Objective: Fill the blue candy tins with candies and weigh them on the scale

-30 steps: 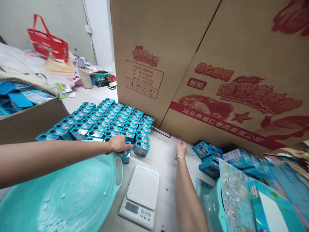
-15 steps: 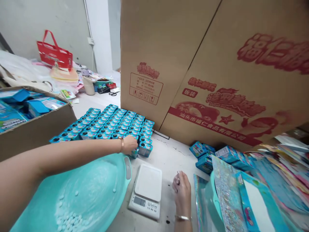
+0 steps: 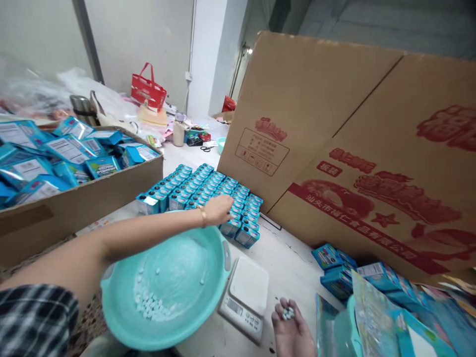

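Observation:
My left hand (image 3: 220, 209) reaches across the basin to the rows of small blue boxes (image 3: 201, 183). Its fingers are bent down together, and their tips and anything in them are hidden. Palm up, my right hand (image 3: 292, 329) cups several small pale candies (image 3: 288, 313), with its fingers curled around them. Between my hands lies a white digital kitchen scale (image 3: 250, 282) with a bare platform. Under my left forearm sits a turquoise basin (image 3: 178, 334), where more small pale candies (image 3: 150, 306) lie in white powder.
A cardboard carton (image 3: 111, 191) full of blue boxes stands at left. One large printed carton (image 3: 297, 109) rises behind the table. At right are blue boxes (image 3: 336, 272), a second turquoise basin (image 3: 344, 325) and shiny pouches. A red bag (image 3: 148, 92) and scissors (image 3: 206, 148) lie farther back.
The view has swung left and back. My left hand has lifted from a front-row box to above the rows. My right hand has turned palm up, showing the candies.

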The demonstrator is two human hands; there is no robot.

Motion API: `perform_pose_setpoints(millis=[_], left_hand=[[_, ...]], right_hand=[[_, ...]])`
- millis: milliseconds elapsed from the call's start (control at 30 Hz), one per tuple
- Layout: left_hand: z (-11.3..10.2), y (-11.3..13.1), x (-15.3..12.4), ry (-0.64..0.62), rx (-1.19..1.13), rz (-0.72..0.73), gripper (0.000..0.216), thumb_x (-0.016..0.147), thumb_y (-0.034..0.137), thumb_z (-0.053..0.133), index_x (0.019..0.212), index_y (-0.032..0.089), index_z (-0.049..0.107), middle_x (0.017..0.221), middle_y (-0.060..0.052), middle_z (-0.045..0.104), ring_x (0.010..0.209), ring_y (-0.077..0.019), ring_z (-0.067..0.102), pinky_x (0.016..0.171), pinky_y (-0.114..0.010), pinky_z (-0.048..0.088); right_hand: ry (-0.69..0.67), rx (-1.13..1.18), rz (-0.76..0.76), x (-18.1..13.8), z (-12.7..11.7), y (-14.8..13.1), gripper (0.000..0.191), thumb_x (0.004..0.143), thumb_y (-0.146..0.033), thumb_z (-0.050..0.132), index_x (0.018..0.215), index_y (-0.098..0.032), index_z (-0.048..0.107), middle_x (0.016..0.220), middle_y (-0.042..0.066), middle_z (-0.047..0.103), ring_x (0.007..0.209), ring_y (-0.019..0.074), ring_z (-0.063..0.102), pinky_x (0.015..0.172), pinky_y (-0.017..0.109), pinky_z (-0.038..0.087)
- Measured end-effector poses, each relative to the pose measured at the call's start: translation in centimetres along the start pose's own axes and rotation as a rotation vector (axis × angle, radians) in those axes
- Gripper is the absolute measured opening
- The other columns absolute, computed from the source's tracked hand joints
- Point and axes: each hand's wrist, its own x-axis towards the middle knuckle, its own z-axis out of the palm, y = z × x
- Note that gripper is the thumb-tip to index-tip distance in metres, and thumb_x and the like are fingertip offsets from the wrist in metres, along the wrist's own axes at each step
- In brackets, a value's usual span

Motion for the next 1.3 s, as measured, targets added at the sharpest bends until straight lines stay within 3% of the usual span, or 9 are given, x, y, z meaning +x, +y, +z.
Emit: perform_pose_setpoints(millis=[200, 333, 433, 567, 733, 900, 967, 1100, 1300], left_hand=[[-5.2, -10.0, -14.1, 0.175, -0.291, -0.214, 0.056, 0.086, 0.057, 0.054, 0.124, 0.016, 0.055, 0.106, -0.008, 0.066, 0.096, -0.0208, 0.062, 0.086, -0.03, 0.048], [-1.8, -13.4, -23.3, 0.285, -0.433, -0.424, 0.068, 0.081, 0.061, 0.058, 0.131, 0.016, 0.051, 0.121, -0.011, 0.062, 0.108, -0.0249, 0.059, 0.088, -0.033, 0.049], [2.4, -13.3, -26.6, 0.33, -0.603, -0.593, 0.084, 0.077, 0.059, 0.062, 0.141, 0.01, 0.038, 0.138, -0.018, 0.05, 0.125, -0.0284, 0.05, 0.099, -0.038, 0.045], [5.3, -12.1, -26.9, 0.369, -0.903, -0.718, 0.082, 0.074, 0.056, 0.063, 0.137, 0.009, 0.043, 0.137, -0.017, 0.052, 0.123, -0.0287, 0.053, 0.103, -0.04, 0.044], [5.0, -11.8, -26.7, 0.409, -1.145, -0.782, 0.071, 0.068, 0.044, 0.064, 0.128, 0.009, 0.051, 0.114, -0.011, 0.067, 0.098, -0.0262, 0.064, 0.089, -0.038, 0.052], [3.1, -9.9, -27.5, 0.495, -1.12, -0.786, 0.057, 0.071, 0.032, 0.062, 0.125, 0.014, 0.055, 0.111, -0.006, 0.068, 0.094, -0.0232, 0.064, 0.087, -0.035, 0.052], [1.6, -8.4, -27.5, 0.528, -1.13, -0.751, 0.053, 0.074, 0.032, 0.062, 0.125, 0.016, 0.056, 0.114, -0.005, 0.067, 0.096, -0.0222, 0.064, 0.088, -0.034, 0.052], [-0.9, -5.2, -26.9, 0.608, -1.052, -0.677, 0.047, 0.077, 0.03, 0.062, 0.123, 0.018, 0.058, 0.121, -0.006, 0.065, 0.108, -0.0239, 0.061, 0.099, -0.036, 0.049], [-1.8, -0.1, -25.5, 0.619, -1.044, -0.481, 0.043, 0.084, 0.027, 0.059, 0.127, 0.023, 0.057, 0.135, -0.005, 0.059, 0.126, -0.0241, 0.054, 0.11, -0.038, 0.044]], right_hand=[[-0.247, -0.16, -0.058, -4.5, 12.1, -1.0, 0.015, 0.081, -0.037, 0.067, 0.08, -0.024, 0.059, 0.077, -0.002, 0.049, 0.061, 0.0094, 0.048, 0.054, 0.022, 0.044], [-0.705, -0.787, -0.098, -3.6, 20.4, 2.9, 0.017, 0.091, -0.035, 0.053, 0.086, -0.021, 0.06, 0.069, -0.004, 0.049, 0.053, 0.0089, 0.043, 0.051, 0.022, 0.037], [-1.092, -1.509, -0.377, -1.8, 25.9, 8.6, 0.019, 0.092, -0.019, 0.046, 0.094, -0.019, 0.065, 0.079, -0.001, 0.06, 0.073, 0.012, 0.054, 0.068, 0.023, 0.041], [-1.12, -1.717, -0.471, -1.4, 31.6, 17.1, 0.019, 0.088, -0.011, 0.049, 0.093, -0.011, 0.066, 0.087, 0.002, 0.063, 0.083, 0.0134, 0.055, 0.076, 0.024, 0.039], [-1.321, -1.842, -0.539, -5.0, 30.9, 22.2, 0.015, 0.084, -0.019, 0.057, 0.095, -0.014, 0.066, 0.1, 0.009, 0.065, 0.088, 0.021, 0.056, 0.068, 0.027, 0.041], [-1.78, -1.87, -0.317, -6.0, 25.9, 16.7, 0.007, 0.078, -0.025, 0.065, 0.081, -0.02, 0.068, 0.085, 0.003, 0.067, 0.072, 0.0172, 0.057, 0.058, 0.025, 0.038], [-1.616, -1.823, -0.269, -4.3, 25.4, 13.3, 0.007, 0.08, -0.027, 0.066, 0.083, -0.022, 0.068, 0.083, 0.0, 0.066, 0.074, 0.0152, 0.057, 0.065, 0.024, 0.041], [-0.933, -1.811, -0.454, 0.0, 24.6, 9.4, 0.021, 0.095, -0.025, 0.045, 0.096, -0.017, 0.064, 0.104, 0.011, 0.06, 0.101, 0.0225, 0.052, 0.09, 0.035, 0.038], [-0.67, -1.678, -0.333, -1.5, 19.9, 13.2, 0.015, 0.087, -0.033, 0.06, 0.087, -0.017, 0.06, 0.091, 0.006, 0.058, 0.093, 0.0212, 0.051, 0.088, 0.034, 0.038]])
